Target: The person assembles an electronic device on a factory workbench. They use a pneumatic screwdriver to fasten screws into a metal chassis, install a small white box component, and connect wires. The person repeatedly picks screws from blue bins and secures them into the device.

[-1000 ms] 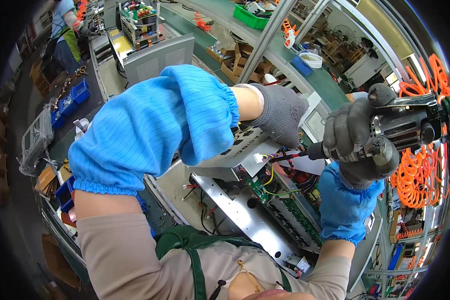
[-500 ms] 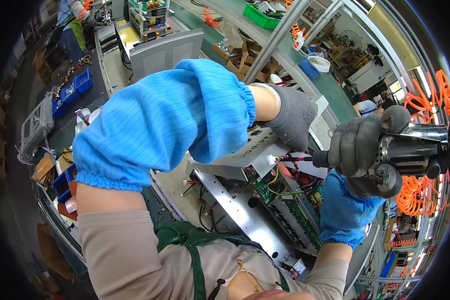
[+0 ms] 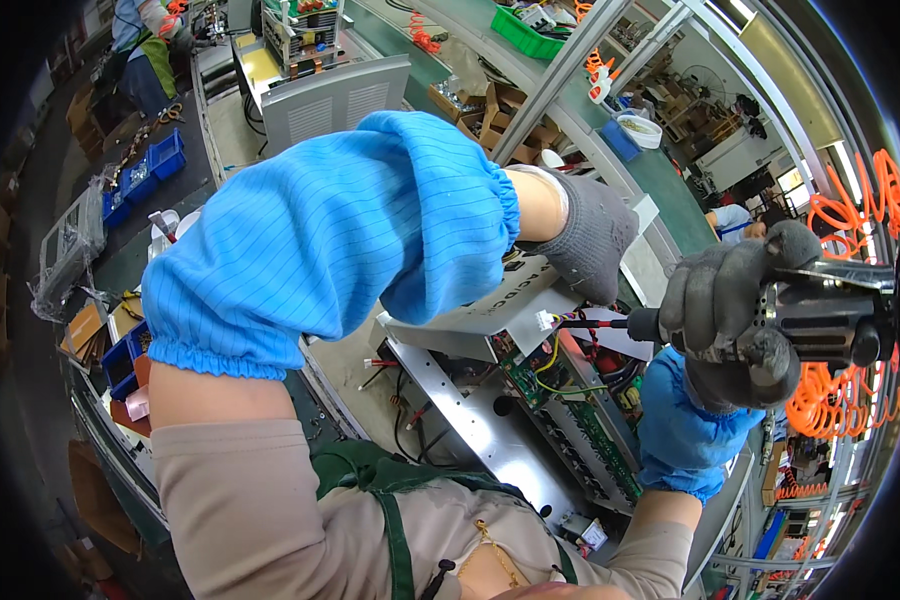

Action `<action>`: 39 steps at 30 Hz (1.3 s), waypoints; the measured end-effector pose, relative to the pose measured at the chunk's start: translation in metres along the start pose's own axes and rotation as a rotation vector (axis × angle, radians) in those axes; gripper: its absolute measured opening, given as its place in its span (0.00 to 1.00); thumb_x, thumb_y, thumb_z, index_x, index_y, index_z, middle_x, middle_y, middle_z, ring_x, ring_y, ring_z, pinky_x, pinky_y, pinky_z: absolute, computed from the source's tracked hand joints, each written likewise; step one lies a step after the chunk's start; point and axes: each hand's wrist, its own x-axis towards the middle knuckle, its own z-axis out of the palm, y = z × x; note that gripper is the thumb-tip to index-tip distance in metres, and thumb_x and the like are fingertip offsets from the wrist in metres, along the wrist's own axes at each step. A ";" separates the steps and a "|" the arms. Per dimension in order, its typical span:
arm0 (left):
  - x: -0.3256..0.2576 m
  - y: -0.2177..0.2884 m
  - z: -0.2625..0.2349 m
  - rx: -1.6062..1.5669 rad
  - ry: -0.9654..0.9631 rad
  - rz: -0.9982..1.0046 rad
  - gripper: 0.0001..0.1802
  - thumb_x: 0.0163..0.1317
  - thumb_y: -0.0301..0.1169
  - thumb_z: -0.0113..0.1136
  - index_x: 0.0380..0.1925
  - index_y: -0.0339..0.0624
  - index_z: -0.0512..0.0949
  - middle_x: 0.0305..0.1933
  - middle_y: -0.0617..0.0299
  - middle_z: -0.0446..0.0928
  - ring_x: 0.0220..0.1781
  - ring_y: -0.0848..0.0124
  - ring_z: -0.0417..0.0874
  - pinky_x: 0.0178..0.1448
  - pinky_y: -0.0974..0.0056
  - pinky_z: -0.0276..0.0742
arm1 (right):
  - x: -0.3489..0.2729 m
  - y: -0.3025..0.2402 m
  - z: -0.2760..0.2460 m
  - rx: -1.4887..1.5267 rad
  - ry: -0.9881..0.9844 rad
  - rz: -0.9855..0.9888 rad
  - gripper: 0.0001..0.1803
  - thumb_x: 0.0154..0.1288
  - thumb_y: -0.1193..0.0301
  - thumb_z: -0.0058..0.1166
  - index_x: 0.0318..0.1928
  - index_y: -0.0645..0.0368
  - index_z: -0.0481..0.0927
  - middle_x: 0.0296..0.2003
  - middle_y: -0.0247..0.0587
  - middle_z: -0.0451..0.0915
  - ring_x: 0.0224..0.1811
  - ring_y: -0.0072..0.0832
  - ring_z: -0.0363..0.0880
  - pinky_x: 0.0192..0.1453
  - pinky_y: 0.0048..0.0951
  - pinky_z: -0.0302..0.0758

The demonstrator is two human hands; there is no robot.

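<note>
My right hand point(image 3: 725, 315), in a dark grey glove, is wrapped round a black power screwdriver point(image 3: 832, 318). The tool lies roughly level, its thin bit pointing left over an opened metal electronics unit point(image 3: 460, 400). Near the bit's end is a small white plug point(image 3: 545, 320) on coloured wires. My left hand point(image 3: 592, 240), gloved in grey, reaches over the unit's light grey cover plate point(image 3: 505, 312); its fingers point down and are mostly hidden. Green circuit boards point(image 3: 523, 365) and a yellow-green wire point(image 3: 573, 389) show inside the unit. Whether the bit touches anything cannot be made out.
Orange coiled air hoses point(image 3: 825, 395) hang at the right. A metal frame post point(image 3: 560, 75) rises beyond my hands. Blue bins point(image 3: 140, 180) and a plastic-wrapped frame point(image 3: 70, 250) stand at the left. A co-worker point(image 3: 145, 50) is at the far left; another person point(image 3: 735, 220) is beyond my right hand.
Both hands keep nearly the same pose, with only a slight shift. The person beyond my right hand shows a little more.
</note>
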 end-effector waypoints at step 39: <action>-0.062 0.099 0.153 -0.102 0.749 -0.102 0.33 0.51 0.37 0.61 0.57 0.35 0.68 0.46 0.49 0.71 0.45 0.55 0.77 0.44 0.54 0.74 | 0.019 0.018 -0.022 0.053 -0.006 -0.003 0.32 0.61 0.62 0.51 0.62 0.66 0.64 0.24 0.37 0.72 0.17 0.28 0.71 0.30 0.38 0.76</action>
